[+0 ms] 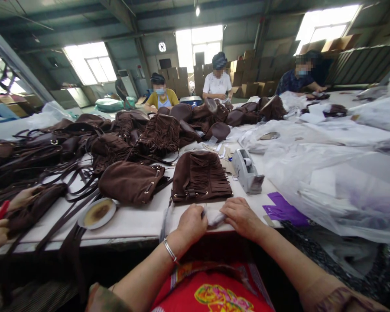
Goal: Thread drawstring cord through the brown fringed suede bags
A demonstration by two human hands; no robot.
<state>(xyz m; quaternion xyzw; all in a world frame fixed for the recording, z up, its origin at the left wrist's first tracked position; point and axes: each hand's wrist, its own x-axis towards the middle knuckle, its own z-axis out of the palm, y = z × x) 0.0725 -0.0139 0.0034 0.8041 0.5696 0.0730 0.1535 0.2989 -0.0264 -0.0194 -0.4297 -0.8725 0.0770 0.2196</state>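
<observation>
1. On my feed the fringed bag (198,175) shows deep chocolate brown, with small gold-toned eyelets
2. I see much the same brown on the drawstring bag (128,182)
3. The wrap (215,215) reads whitish to me
4. I get plain white from the bench (143,222)
5. The tape dispenser (247,173) comes through grey with black marks
6. I pick out solid purple on the plastic piece (284,210)
7. My view gives the dish (81,220) a white rim
8. I see a red apron (182,297), patterned in yellow and pink
</observation>
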